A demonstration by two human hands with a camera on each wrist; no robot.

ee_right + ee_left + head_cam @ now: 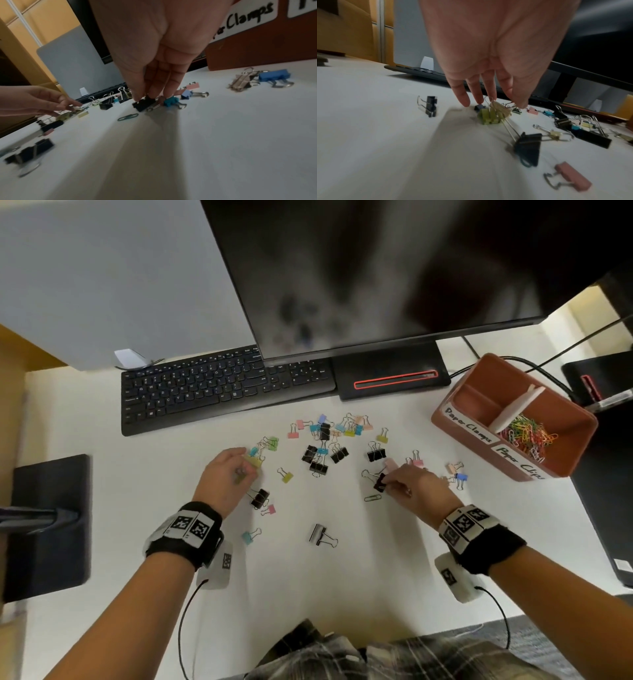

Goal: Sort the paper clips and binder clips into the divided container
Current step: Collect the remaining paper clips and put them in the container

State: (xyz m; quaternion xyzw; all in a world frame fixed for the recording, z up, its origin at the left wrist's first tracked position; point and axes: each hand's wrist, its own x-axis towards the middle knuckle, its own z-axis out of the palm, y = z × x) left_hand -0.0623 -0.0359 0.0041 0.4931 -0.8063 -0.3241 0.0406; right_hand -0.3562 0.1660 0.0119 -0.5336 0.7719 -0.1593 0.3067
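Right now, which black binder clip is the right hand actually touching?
The black binder clip beside the green paper clip: the right hand pinches it on the white desk; every other black clip lies untouched.

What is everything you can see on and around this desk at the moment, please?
Binder clips: many, black and pastel, scattered mid-desk.
Paper clip: one loose, green, beside right hand.
Divided container: one, red-brown, right; coloured paper clips in its right compartment.
Keyboard: one, black, behind clips.
Monitor: one, black, off.
Left hand: pinching yellow-green binder clip.
Right hand: pinching black binder clip.
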